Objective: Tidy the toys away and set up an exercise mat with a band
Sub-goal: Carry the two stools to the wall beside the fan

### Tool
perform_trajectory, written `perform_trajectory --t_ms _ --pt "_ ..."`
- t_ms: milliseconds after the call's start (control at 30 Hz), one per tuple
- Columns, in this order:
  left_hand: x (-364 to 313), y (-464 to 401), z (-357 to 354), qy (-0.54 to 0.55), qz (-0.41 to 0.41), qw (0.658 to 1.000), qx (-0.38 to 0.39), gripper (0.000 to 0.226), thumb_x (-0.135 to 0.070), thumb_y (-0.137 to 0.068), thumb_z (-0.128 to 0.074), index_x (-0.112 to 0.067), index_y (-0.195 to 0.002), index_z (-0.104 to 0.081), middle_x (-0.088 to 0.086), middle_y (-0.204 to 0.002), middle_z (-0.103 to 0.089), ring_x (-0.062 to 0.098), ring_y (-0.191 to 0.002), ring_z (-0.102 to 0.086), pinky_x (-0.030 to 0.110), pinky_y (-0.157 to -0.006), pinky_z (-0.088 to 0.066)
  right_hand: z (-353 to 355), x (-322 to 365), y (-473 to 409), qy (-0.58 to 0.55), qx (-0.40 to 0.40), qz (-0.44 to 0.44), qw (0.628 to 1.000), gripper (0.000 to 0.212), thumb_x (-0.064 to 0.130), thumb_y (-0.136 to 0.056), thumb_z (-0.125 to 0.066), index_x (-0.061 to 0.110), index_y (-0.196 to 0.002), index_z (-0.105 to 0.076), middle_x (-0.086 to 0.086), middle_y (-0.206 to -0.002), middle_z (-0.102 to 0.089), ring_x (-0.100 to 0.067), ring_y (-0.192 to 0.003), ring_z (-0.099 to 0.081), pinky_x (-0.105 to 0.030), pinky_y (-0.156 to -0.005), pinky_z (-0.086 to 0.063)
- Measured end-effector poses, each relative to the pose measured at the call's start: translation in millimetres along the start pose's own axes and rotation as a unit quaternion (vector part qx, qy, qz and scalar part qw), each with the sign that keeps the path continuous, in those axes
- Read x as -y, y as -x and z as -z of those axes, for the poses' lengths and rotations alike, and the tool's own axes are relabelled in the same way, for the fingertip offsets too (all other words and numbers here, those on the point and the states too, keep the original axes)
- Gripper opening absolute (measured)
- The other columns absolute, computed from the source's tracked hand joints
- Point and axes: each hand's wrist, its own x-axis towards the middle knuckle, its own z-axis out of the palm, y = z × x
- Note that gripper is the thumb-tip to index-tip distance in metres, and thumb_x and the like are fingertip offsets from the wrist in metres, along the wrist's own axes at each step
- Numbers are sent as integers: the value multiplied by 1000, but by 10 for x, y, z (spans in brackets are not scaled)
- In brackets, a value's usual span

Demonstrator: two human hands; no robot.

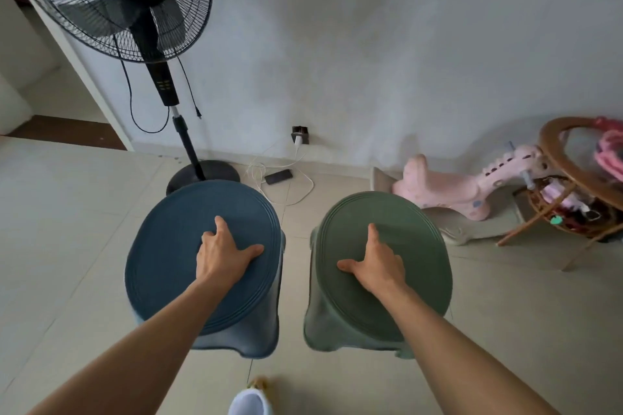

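Note:
Two round-topped plastic stools stand side by side in front of me on the tiled floor. My left hand [224, 254] lies on the top of the blue stool [168, 266], forefinger and thumb spread, the other fingers curled down into its middle. My right hand [376, 263] holds the top of the green stool [414, 256] the same way. Whether the stools rest on the floor or hang lifted I cannot tell. A pink ride-on toy [448, 189] lies by the wall at the right.
A black pedestal fan [135, 0] stands behind the blue stool, its base [202, 175] close to it. A phone [278, 176] on a white charging cable lies by the wall socket [300, 135]. A rattan side table [573, 178] with clutter stands at far right.

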Motion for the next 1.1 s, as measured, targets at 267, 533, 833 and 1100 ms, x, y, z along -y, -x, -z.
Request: perform_trajectory --t_ms 267,533,833,1100 --pt "-543 -1556 -66 2 -20 999 34 99 -44 -75 -70 -9 -146 -10 23 -130 -42 39 -117 -46 45 -94 -40 20 388 -1374 -2 4 -29 1000 104 46 -75 -70 13 -148 -4 -10 -140 -45 -25 -129 -42 -40 -103 -31" --pt "-1100 -2772 -14 -6 -36 997 66 97 -43 -75 -71 -11 -145 -12 23 -129 -42 40 -116 -45 47 -94 -42 129 801 -2466 -30 8 -58 998 106 44 -74 -71 12 -148 -3 -10 -143 -41 -25 -131 -39 -40 -105 -30" --pt "-1621 -3707 -343 -38 -30 997 63 100 -43 -75 -71 -10 -146 -9 23 -128 -43 39 -118 -44 46 -98 -38 123 808 -3730 -46 53 -64 995 105 46 -75 -70 11 -148 -2 -11 -143 -40 -27 -131 -39 -41 -105 -30" --pt "-2141 -4503 -970 -46 58 997 37 100 -42 -75 -71 -10 -146 -8 24 -130 -41 41 -119 -42 47 -98 -36 -10 468 -5011 -77 120 -73 987 107 43 -75 -72 15 -147 1 -10 -144 -38 -27 -131 -39 -42 -104 -33"
